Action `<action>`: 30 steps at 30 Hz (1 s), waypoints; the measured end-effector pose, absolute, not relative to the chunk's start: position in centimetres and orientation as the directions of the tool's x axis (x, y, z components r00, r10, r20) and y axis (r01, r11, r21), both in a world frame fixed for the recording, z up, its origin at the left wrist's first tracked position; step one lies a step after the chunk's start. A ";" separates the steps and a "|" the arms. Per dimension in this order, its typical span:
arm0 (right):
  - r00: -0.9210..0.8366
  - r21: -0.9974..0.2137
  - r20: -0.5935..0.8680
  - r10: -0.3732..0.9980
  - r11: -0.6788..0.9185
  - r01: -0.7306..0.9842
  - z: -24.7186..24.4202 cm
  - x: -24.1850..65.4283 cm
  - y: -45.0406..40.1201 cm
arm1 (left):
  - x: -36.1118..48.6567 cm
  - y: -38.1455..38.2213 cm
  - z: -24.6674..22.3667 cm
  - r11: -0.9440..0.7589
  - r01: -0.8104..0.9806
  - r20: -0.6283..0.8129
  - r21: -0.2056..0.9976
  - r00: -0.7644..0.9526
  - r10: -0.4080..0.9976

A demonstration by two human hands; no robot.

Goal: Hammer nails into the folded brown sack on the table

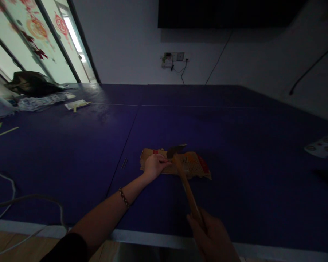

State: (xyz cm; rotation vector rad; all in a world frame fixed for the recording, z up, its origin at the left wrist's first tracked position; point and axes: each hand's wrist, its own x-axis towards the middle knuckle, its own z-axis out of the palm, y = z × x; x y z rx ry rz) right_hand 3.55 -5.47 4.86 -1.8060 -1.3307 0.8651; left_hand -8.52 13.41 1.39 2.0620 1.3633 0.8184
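Observation:
A hammer [190, 191] with a wooden handle is gripped near its lower end by my right hand [211, 233]. Its dark metal head hangs over a torn piece of cardboard [195, 165] with red and orange print, lying on the purple table. My left hand [155, 165] rests on the cardboard's left part, thumb and fingers pinched together just left of the hammer head; what they hold is too small to make out. Two thin metal rods or nails [124, 163] lie on the table left of the cardboard.
The purple table [235, 138] has a seam running across it. Pale cables [38, 198] loop at the near left. A black bag [32, 83] and papers sit at the far left, a white power strip-like object [324, 145] at the right.

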 end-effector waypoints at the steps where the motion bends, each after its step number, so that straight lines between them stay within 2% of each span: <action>1: 0.244 -0.850 -0.095 0.965 -0.206 0.485 4.9 3.5 -5.4 | -8.5 13.4 1.3 -0.352 0.617 0.193 0.704 0.311 0.931; 5: 0.260 -0.837 -0.069 0.963 -0.198 0.510 4.9 3.5 -5.3 | -8.6 13.6 1.1 -0.374 0.626 0.200 0.684 0.333 0.922; 11: 0.225 -0.756 -0.041 0.973 -0.178 0.630 4.1 3.9 -5.1 | -8.6 13.4 1.4 -0.359 0.636 0.182 0.683 0.328 0.927; 23: 0.231 -0.835 -0.201 0.952 -0.290 0.468 6.4 4.0 -5.8 | -8.4 13.2 1.5 -0.412 0.597 0.217 0.689 0.373 0.902; 30: 0.230 -0.818 -0.123 0.965 -0.230 0.527 5.7 3.9 -5.3 | -8.5 13.2 1.6 -0.385 0.629 0.191 0.676 0.355 0.915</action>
